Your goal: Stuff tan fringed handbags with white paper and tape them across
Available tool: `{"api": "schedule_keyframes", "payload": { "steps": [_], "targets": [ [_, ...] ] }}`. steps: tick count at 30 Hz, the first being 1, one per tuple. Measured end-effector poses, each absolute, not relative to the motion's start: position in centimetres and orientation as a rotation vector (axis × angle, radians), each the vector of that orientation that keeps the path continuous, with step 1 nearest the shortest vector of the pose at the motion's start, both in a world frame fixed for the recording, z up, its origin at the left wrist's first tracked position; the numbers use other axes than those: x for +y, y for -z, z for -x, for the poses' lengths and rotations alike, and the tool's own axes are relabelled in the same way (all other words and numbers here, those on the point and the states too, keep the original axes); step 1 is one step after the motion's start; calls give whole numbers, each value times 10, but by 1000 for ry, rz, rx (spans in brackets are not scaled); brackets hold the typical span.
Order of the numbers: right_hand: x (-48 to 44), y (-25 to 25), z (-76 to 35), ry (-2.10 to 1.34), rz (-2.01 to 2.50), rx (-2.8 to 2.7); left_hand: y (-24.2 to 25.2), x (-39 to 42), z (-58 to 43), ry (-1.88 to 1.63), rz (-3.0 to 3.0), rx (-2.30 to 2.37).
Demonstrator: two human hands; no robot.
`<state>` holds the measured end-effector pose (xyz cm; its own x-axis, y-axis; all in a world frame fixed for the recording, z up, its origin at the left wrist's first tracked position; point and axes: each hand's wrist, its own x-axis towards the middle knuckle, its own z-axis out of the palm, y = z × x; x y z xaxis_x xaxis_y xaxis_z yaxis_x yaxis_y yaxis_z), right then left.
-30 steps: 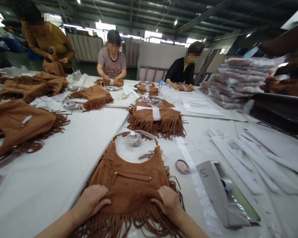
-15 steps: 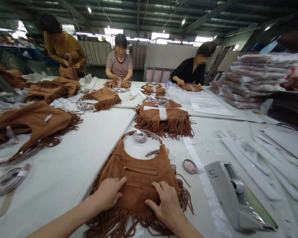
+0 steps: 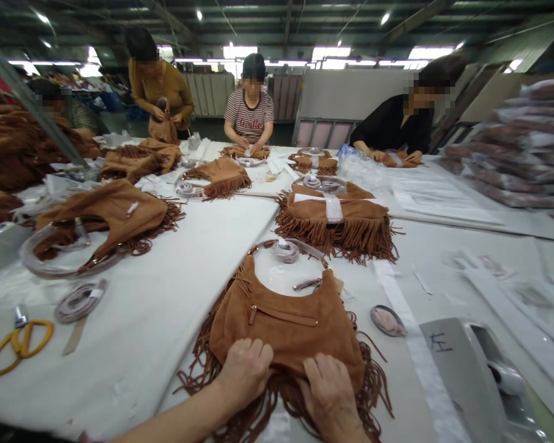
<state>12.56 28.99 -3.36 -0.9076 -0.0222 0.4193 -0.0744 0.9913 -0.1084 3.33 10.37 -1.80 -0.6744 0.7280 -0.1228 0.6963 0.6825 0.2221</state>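
The left hand (image 3: 247, 369) and right hand (image 3: 330, 394) lie flat and unclenched, side by side, on the near lower edge of the fringed suede bag (image 3: 286, 317), which lies crosswise on the white table (image 3: 189, 258), its wrapped handle (image 3: 286, 249) on the far side from both hands.

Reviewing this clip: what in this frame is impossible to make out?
Head view, bag lower edge: hidden under the left hand and right hand.
Head view, grey dispenser: cut off by the frame's bottom-right corner.
Head view, wrapped stack at right: blurred, contents unreadable.
Head view, small oval object beside the bag: too small to identify.
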Motion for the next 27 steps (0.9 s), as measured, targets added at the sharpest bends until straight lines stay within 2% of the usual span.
{"api": "schedule_keyframes", "payload": {
  "steps": [7, 17, 27],
  "targets": [
    [327, 33, -126, 19, -141, -2652, 21, 79, -20, -236, -1140, 2841],
    [335, 56, -109, -71, 64, -2817, 31, 87, 9, -184, -1012, 2725],
    [334, 38, -99, -137, 220, -2987, 29, 86, 10, -30, -986, 2684]
  ]
}}
